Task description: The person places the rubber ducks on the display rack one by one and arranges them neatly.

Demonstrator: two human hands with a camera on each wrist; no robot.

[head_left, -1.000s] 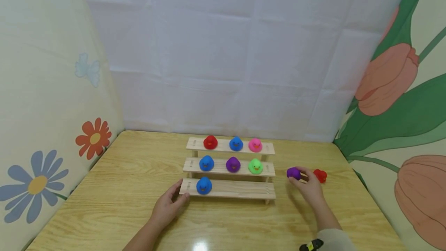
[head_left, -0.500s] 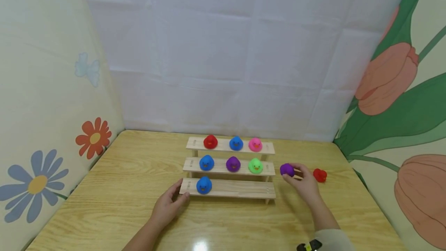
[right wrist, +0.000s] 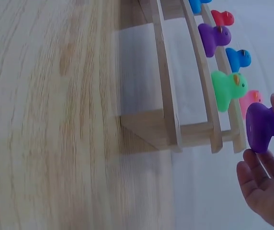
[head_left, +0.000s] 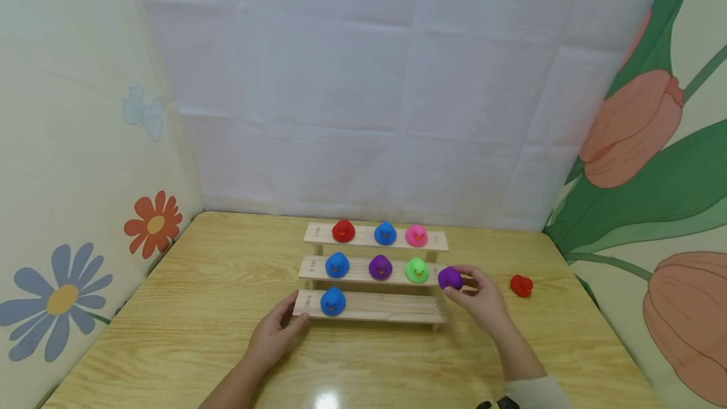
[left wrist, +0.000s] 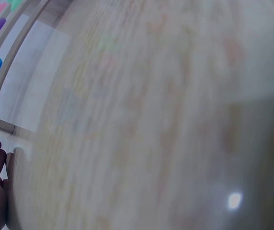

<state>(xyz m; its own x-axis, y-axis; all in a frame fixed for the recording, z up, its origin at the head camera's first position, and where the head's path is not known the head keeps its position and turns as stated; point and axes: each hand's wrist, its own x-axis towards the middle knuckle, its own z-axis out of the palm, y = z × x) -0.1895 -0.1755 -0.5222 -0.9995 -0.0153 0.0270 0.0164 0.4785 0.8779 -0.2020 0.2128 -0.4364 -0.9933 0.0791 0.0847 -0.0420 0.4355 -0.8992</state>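
Note:
A three-step wooden rack (head_left: pixel 392 308) stands on the table with rubber ducks on its steps. My left hand (head_left: pixel 274 335) holds the left end of the lowest step, thumb at its front edge. In my right hand (head_left: pixel 483 300) a purple duck (right wrist: pixel 263 127) is pinched between thumb and fingers, off the table at the rack's right end, beside the green duck (head_left: pixel 417 271). The middle step also bears a blue duck (head_left: pixel 337 265) and another purple duck (head_left: pixel 380 267). On the bottom step, one blue duck (head_left: pixel 332 302) sits near the left end.
The top step carries a red duck (head_left: pixel 343 231), a blue duck (head_left: pixel 385 233) and a pink duck (head_left: pixel 416 236). Another red duck (head_left: pixel 521 286) lies on the table (head_left: pixel 568 346) to the right of my right hand. A white cloth (head_left: pixel 363 93) hangs behind.
My right hand has carried the purple duck leftward, from near the loose red duck to the rack's right end. The left hand has stayed at the bottom step.

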